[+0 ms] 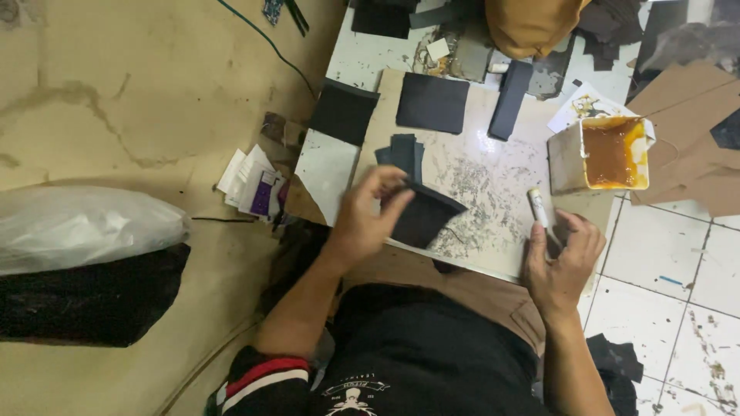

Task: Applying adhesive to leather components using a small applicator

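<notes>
Head view: both hands occupied at the work board's [493, 185] near edge.
Left hand [368, 216] pinches a black leather piece [424, 218]; right hand [563, 262] grips a small brush [539, 208].

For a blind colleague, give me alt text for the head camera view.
A seated person's left hand holds a dark folded piece over a glue-smeared board, while the right hand grips a small brush beside an open container of amber glue.

A worn, stained tan floor [116, 115] spreads on one side, white tiles [678, 262] with dark grout on the other. A white plastic bag [85, 227] lies over a black bundle [85, 300]. Brown cardboard sheets [694, 131] rest nearby.
</notes>
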